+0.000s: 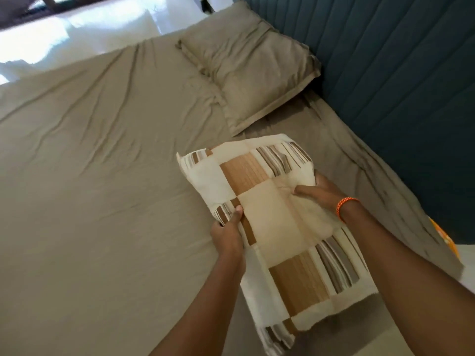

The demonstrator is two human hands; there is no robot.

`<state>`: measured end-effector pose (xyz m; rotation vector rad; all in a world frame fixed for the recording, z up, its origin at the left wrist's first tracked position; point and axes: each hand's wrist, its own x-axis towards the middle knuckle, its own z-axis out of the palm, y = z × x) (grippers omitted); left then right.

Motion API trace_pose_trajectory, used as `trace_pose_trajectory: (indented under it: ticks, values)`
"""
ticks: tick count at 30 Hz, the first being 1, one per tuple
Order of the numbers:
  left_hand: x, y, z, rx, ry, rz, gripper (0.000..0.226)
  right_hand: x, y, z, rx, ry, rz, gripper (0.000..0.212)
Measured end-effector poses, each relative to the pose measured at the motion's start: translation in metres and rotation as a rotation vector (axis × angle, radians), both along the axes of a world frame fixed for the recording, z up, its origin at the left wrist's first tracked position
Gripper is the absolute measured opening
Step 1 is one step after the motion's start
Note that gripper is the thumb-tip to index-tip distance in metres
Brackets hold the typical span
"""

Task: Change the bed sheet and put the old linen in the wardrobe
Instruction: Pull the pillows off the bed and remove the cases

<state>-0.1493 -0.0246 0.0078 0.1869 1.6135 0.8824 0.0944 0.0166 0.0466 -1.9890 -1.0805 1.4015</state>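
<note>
The left hand (228, 233) grips the near left edge of a patchwork pillow (277, 217) in cream, tan and stripes, thumb on top and fingers curled beneath; the right hand (320, 192), an orange bracelet (344, 205) at its wrist, pinches the pillow's right side; the pillow is held just above the taupe bed sheet (102, 176); beyond it a taupe pillow (246, 70) lies against the blue headboard (401, 86); farthest, a bright white floor (84, 32).
</note>
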Motion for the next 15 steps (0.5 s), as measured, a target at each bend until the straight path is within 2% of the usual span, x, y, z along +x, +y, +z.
trace_pose_trajectory:
  ticks: [3,4,7,10,13,15]
  values:
    - [-0.090,-0.010,0.030,0.139,0.085,-0.054,0.029,-0.090,-0.024,0.013,0.030,-0.022,-0.106,0.027]
    - [-0.124,-0.016,0.039,0.200,0.127,-0.125,0.030,-0.123,-0.034,0.017,0.015,-0.030,-0.141,0.025]
    - [-0.225,-0.034,0.052,0.366,0.215,-0.351,0.065,-0.217,-0.059,0.016,-0.044,-0.048,-0.189,0.047]
    - [-0.328,-0.052,0.059,0.424,0.272,-0.451,0.076,-0.321,-0.085,0.019,0.006,-0.027,-0.236,0.027]
    - [-0.432,-0.075,0.068,0.447,0.331,-0.457,0.079,-0.430,-0.105,0.022,0.055,-0.002,-0.253,0.030]
    - [-0.494,-0.088,0.074,0.423,0.387,-0.423,0.082,-0.494,-0.116,0.026,0.093,0.022,-0.246,0.023]
